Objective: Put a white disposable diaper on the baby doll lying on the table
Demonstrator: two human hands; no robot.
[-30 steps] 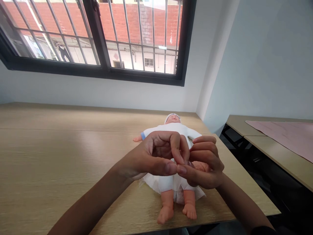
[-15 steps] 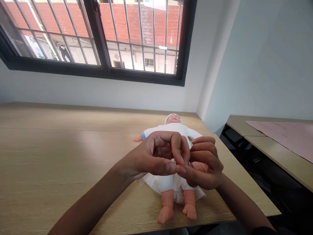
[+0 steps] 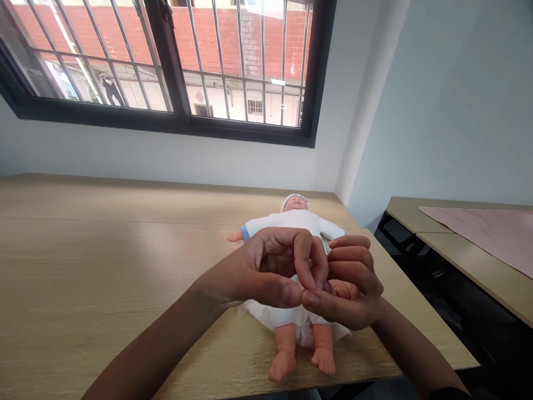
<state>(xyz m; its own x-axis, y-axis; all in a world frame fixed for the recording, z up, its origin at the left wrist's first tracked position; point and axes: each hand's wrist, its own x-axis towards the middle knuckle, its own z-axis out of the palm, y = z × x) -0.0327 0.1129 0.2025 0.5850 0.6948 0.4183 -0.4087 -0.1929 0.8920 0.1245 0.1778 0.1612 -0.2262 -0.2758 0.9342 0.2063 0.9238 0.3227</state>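
Note:
A baby doll [image 3: 285, 316] in a white outfit and cap lies on its back on the wooden table, its head away from me and its bare feet near the front edge. Above its middle, my left hand [image 3: 270, 266] is curled, thumb and fingertips pressed together. My right hand [image 3: 352, 283] meets it there, fingers bent and thumb tip against the left fingertips. Whatever may be pinched between them is too small or hidden to make out. A thin white sheet [image 3: 260, 312] spreads under the doll's hips.
The wooden table [image 3: 104, 266] reaches to the wall below a barred window [image 3: 245, 66]. At the right, past a dark gap, stands another table [image 3: 483, 261] with a pink cloth [image 3: 487, 228] on it.
Both hands have shifted very slightly down and to the right, still touching at the fingertips. The doll has not moved.

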